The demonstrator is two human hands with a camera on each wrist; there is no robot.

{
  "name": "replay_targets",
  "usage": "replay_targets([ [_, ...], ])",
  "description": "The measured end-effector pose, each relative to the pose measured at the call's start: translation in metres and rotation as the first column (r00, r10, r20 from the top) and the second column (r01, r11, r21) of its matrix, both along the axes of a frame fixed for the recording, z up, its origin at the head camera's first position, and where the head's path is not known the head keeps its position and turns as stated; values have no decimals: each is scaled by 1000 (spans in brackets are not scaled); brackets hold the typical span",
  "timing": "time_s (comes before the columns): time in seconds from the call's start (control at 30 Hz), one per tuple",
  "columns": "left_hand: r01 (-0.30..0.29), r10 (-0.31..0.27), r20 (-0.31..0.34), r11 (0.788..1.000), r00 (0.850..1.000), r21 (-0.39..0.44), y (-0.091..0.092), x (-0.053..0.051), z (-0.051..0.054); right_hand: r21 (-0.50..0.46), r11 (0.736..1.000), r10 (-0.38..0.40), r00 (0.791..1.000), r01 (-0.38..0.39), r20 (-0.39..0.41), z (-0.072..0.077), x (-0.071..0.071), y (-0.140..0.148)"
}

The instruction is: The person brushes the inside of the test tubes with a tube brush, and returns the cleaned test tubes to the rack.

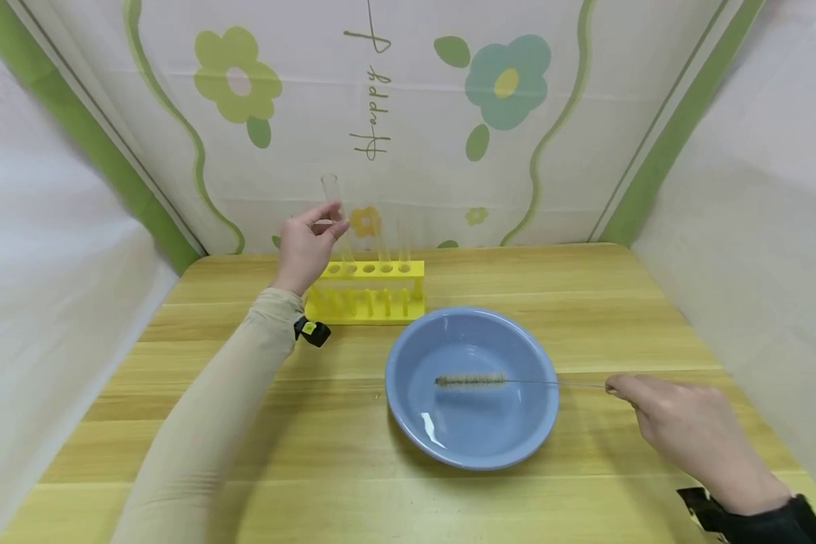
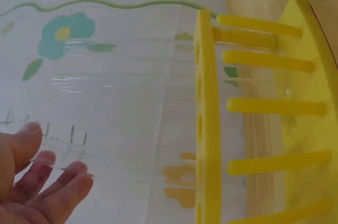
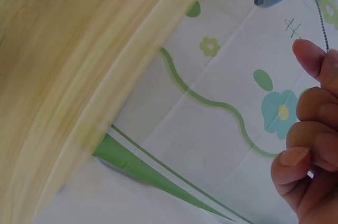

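Note:
My left hand (image 1: 310, 245) pinches a clear test tube (image 1: 330, 189) near its upper part, and the tube leans slightly over the yellow rack (image 1: 370, 319). In the left wrist view the thumb and fingers of the left hand (image 2: 39, 182) are around the tube's end beside the rack (image 2: 208, 113). Two more tubes (image 1: 404, 240) stand at the rack's right side. My right hand (image 1: 697, 434) grips the wire handle (image 1: 581, 384) of a bristle brush (image 1: 471, 380), whose head is over the blue basin (image 1: 472, 453). Curled fingers of the right hand (image 3: 317, 129) show in the right wrist view.
The basin stands in front and to the right of the rack on the wooden table (image 1: 326, 446). A patterned fabric wall (image 1: 415, 174) rises behind the table's back edge, with pale fabric walls (image 1: 734, 227) at both sides.

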State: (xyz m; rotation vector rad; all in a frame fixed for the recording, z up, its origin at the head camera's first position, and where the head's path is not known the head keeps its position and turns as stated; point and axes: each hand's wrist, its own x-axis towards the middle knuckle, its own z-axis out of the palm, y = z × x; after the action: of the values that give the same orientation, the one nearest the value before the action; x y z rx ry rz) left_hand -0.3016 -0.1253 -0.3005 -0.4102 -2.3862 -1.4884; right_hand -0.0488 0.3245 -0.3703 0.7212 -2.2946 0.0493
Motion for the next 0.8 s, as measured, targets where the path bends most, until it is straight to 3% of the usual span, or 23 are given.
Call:
replay_targets([
  [0.3,7,-5,101,1000,995,-19,0,-8,-16,-13,1000,11,1000,-11,29,-5,-2,-1],
  [0.63,3,7,136,997,991,-74,0,-11,-35,-16,1000,9,999,-8,32,-7,-3,-5],
  [0.8,10,3,123,994,992,-106,-2,-13,-44,-17,1000,13,1000,-12,19,-8,-5,-7],
])
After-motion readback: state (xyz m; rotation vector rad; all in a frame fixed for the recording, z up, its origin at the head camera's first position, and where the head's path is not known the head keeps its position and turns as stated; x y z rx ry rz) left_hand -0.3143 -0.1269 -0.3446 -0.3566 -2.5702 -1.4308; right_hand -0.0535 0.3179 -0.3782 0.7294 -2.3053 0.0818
